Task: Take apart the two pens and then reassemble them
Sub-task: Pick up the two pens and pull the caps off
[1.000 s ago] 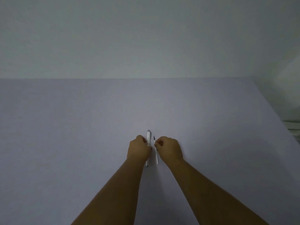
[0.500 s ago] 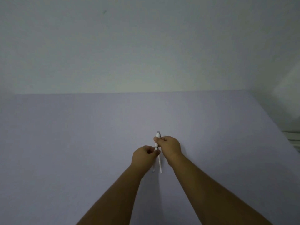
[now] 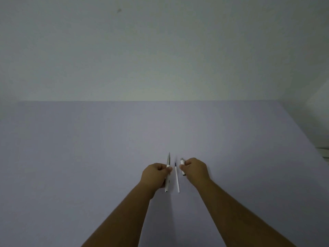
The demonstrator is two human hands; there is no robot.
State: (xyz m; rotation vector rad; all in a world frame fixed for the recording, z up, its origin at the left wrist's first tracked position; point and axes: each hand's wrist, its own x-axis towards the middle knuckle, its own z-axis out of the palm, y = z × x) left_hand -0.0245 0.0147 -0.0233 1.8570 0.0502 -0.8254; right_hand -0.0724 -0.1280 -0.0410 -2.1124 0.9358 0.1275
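Note:
My left hand [image 3: 156, 176] grips a white pen [image 3: 167, 172] with a silver pointed tip, held roughly upright with the tip pointing away from me. My right hand [image 3: 195, 171] is closed on a short white pen piece [image 3: 182, 165] with a grey end. Between the two hands a thin white refill [image 3: 177, 179] with a dark tip lies on the pale purple table [image 3: 89, 148], touching neither hand.
A plain pale wall rises behind the table's far edge [image 3: 160, 101]. The table's right edge [image 3: 302, 148] runs diagonally at the right, with a white object [image 3: 323, 153] past it.
The hands, which were together on one pen half a second ago, have drawn apart. The left now holds a pen and the right a short piece, with the refill lying between them.

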